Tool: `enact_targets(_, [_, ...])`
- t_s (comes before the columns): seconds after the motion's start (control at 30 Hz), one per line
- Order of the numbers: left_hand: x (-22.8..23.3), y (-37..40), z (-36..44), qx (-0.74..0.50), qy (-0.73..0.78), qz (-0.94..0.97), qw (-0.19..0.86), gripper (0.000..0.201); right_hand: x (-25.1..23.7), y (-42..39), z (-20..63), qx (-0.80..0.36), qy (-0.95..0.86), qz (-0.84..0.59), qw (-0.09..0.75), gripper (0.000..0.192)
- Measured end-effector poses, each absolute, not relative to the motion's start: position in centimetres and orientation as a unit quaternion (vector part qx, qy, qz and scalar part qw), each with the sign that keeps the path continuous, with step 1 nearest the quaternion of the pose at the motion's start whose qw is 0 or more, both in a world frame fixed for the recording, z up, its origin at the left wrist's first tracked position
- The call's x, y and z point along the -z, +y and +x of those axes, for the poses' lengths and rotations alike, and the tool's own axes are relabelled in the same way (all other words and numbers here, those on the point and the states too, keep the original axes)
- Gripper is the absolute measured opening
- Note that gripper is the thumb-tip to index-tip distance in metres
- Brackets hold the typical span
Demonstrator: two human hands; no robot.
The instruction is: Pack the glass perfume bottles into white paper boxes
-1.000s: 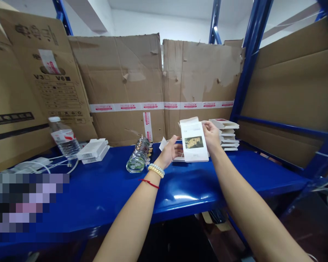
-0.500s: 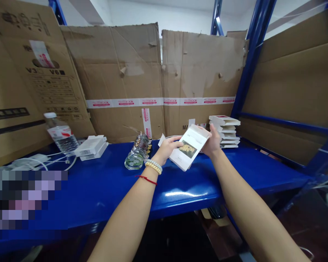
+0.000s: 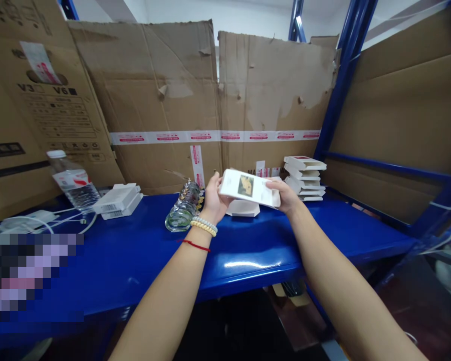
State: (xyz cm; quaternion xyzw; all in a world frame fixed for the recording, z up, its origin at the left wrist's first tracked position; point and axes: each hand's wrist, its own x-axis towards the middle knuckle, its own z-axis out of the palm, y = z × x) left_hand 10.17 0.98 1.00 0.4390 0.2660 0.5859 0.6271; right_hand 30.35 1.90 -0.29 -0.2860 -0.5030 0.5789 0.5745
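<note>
Between my two hands, a flat white box (image 3: 256, 187) with a small gold-and-dark picture is held tilted above the blue shelf. My left hand (image 3: 215, 196) is closed around its left end, and beaded bracelets and a red string circle that wrist. On the opposite end, my right hand (image 3: 284, 194) grips with its thumb on top. Beneath the held box, a white carton piece (image 3: 243, 208) lies on the shelf, partly hidden. Just left of my left hand stands a row of clear glass bottles or jars (image 3: 184, 208) with gold-coloured pieces along its side.
A stack of white boxes (image 3: 306, 178) stands at the right. Leftward are more white boxes (image 3: 118, 200), a water bottle (image 3: 73, 181) and white cables (image 3: 33, 220). Cardboard sheets (image 3: 158, 100) line the back of the blue shelf (image 3: 255, 265).
The white box has turned so its picture lies sideways, and it is held flatter. My left hand has shifted to its left end. The carton piece beneath has come into view.
</note>
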Motion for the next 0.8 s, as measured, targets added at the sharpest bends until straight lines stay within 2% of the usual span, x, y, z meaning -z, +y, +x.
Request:
enact_targets(0.07, [-0.6,0.9,11.0,-0.601,0.259,0.452,0.606,0.047,0.5,2.2,29.0,-0.550,-0.465,-0.278,0.636,0.035])
enact_targets(0.1, [-0.2,0.9,11.5,-0.599,0.264,0.463,0.597,0.051,0.6,2.3,28.2,-0.534,-0.449,-0.275,0.661,0.034])
enact_targets(0.17, [0.4,0.8,12.4,-0.615,0.269,0.468,0.575,0.071,0.8,2.3,26.8,-0.513,-0.429,-0.270,0.693,0.033])
enact_targets(0.27, [1.0,1.0,13.1,-0.671,0.269,0.439,0.534,0.092,0.9,2.2,25.8,-0.500,-0.438,-0.278,0.694,0.035])
enact_targets(0.4, [1.1,1.7,12.4,-0.709,0.293,0.439,0.467,0.101,0.8,2.1,26.4,-0.501,-0.460,-0.289,0.674,0.041])
enact_targets(0.47, [1.0,1.9,11.8,-0.710,0.296,0.447,0.457,0.095,0.8,2.1,27.0,-0.505,-0.480,-0.284,0.659,0.042])
enact_targets(0.63, [0.5,2.0,10.9,-0.705,0.315,0.464,0.434,0.059,1.0,1.6,27.4,-0.475,-0.556,-0.263,0.630,0.040])
enact_targets(0.8, [0.1,2.0,10.5,-0.689,0.312,0.489,0.435,0.050,1.0,1.3,27.8,-0.464,-0.588,-0.244,0.617,0.065])
